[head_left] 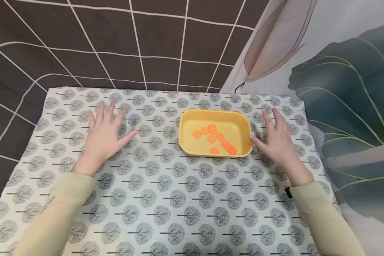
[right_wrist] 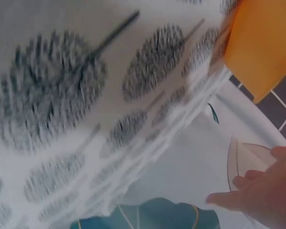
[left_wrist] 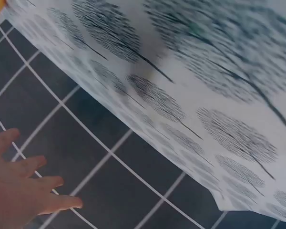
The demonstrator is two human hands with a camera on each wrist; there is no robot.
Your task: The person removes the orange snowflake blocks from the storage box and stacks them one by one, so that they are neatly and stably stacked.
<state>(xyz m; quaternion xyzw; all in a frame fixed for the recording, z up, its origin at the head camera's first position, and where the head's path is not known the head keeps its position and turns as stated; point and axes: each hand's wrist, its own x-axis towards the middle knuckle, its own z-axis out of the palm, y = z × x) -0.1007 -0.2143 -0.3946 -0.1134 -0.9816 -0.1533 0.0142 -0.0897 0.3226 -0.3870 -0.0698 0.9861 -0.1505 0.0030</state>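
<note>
A yellow rectangular tub stands on the patterned tablecloth, right of the middle. Several thin orange slices with scalloped edges, like carrot slices, lie scattered on its floor. My right hand is spread beside the tub's right end, its thumb tip right at the rim. To the left, my left hand is spread over the cloth, well apart from the tub and holding nothing. In the right wrist view the tub's orange-looking side shows above the right hand. Splayed fingers of the left hand show in the left wrist view.
The table wears a white cloth printed with grey trees. Dark fabric with a white grid hangs behind the table and on the left. A pale curtain with large leaf prints borders the right edge.
</note>
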